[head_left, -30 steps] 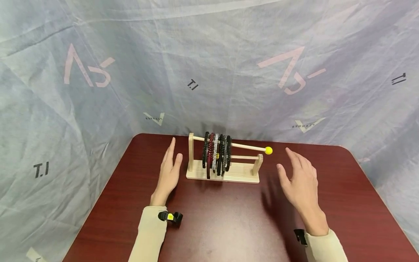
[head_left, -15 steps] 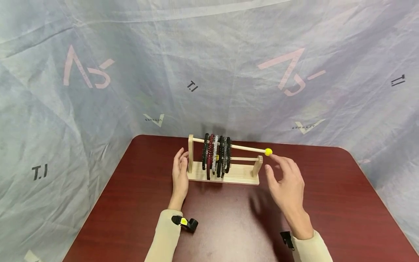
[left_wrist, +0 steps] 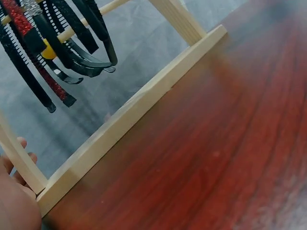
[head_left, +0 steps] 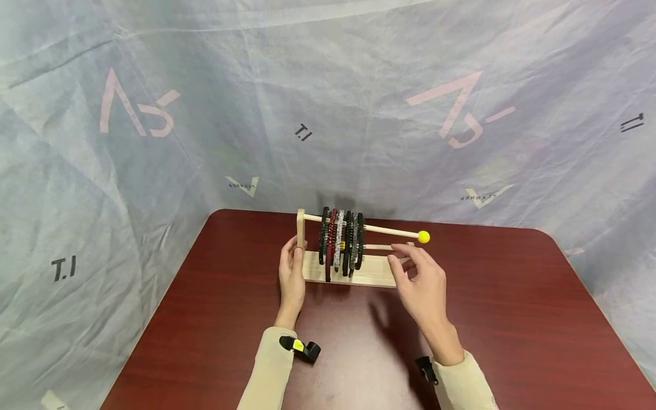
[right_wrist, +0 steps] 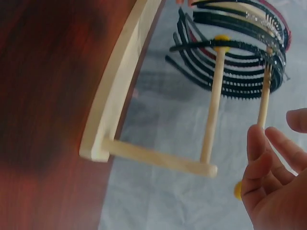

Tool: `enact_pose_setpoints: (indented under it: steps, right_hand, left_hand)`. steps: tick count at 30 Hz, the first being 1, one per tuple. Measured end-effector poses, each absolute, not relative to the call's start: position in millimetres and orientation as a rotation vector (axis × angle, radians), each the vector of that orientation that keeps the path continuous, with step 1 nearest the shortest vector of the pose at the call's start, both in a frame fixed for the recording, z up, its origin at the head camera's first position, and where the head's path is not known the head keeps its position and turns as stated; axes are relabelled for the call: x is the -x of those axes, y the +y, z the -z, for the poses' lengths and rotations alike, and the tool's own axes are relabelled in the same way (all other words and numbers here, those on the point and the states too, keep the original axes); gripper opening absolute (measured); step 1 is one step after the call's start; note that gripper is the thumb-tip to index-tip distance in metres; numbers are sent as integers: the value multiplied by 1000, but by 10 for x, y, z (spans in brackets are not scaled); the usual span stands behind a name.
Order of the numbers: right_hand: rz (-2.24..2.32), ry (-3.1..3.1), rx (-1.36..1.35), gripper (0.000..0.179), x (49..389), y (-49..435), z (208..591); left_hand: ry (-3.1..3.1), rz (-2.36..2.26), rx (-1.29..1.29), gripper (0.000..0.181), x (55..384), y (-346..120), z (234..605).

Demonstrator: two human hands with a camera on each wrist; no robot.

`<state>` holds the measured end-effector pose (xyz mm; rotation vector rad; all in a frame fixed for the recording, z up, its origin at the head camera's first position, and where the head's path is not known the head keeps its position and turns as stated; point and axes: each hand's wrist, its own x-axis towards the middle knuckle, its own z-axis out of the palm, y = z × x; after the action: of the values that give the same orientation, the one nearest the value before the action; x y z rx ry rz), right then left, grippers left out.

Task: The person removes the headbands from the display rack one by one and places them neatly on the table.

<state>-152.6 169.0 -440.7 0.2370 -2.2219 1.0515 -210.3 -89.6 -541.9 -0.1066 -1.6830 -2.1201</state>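
A pale wooden headband stand [head_left: 376, 274] has several toothed headbands hung side by side on its upper rod [head_left: 392, 230]. Among them are a dark red headband [head_left: 331, 233], a silver one [head_left: 339, 239] and black ones [head_left: 323, 239]. My left hand [head_left: 292, 282] grips the stand's tall left post [head_left: 300, 228] near its foot, thumb in front and fingers behind. My right hand [head_left: 425, 290] is before the stand's right end, hiding most of the short right post. In the right wrist view, its fingers [right_wrist: 256, 139] overlap the upper rod, with the thumb apart.
The upper rod ends in a yellow ball [head_left: 423, 237], sticking out past the right post. Another yellow knob [head_left: 342, 245] shows among the headbands on the lower rod. The stand is on a dark red table [head_left: 205, 319]; a grey printed cloth [head_left: 328, 102] hangs behind.
My left hand has moved right to the left post and taken hold of it. The right hand has moved left, past the yellow ball, to before the stand's right end.
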Motion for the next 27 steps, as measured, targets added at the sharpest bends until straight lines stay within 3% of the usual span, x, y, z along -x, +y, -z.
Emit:
enact_pose_setpoints:
  steps: [27]
  right_hand:
    - [-1921,-2262,-67,27,1752,1266,4249]
  left_hand:
    - [-1732,2147,59,32,2104,-947,5444]
